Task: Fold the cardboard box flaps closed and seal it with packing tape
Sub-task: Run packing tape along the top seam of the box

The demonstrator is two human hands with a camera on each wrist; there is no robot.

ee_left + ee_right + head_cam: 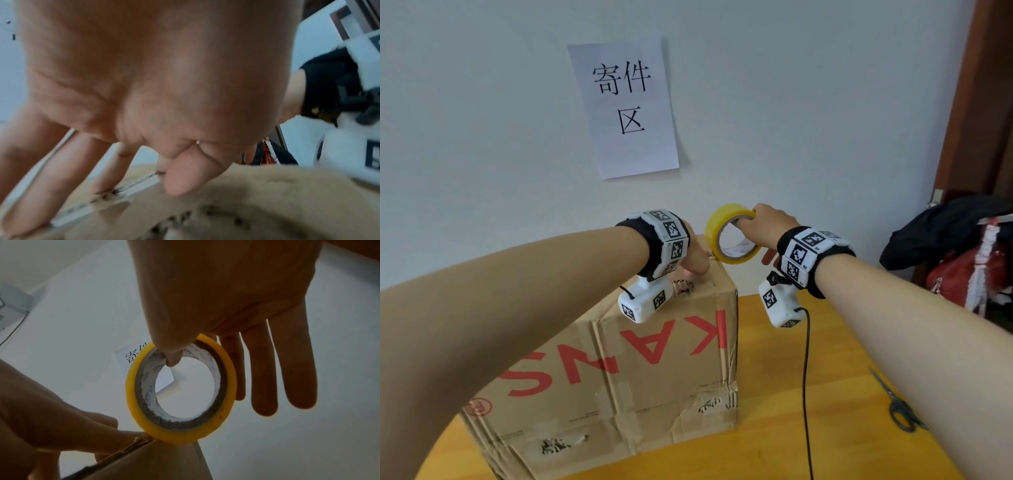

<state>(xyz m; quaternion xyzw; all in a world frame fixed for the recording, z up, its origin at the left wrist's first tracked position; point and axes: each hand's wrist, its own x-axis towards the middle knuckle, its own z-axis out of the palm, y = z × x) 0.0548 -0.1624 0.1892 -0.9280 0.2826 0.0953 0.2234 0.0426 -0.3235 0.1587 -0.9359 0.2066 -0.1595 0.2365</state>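
Observation:
A brown cardboard box [654, 359] with red letters stands on the wooden table [842, 428], its top flaps folded down. My left hand [697, 262] presses on the box top near the far right corner. In the left wrist view its straight fingers [51, 186] and thumb bear on the cardboard [257, 203]. My right hand [763, 222] holds a yellow roll of packing tape [722, 219] upright at that corner. The thumb [172, 356] sits inside the roll [133, 394] and pinches its rim; the other fingers are straight. The roll's bottom touches the box edge [154, 464] beside the left hand [82, 426].
Black scissors [900, 407] lie on the table at the right, partly behind my right forearm. A black cable [806, 377] hangs from the right wrist camera onto the table. A paper sign [625, 106] is on the wall. Dark and red bags [955, 246] sit at far right.

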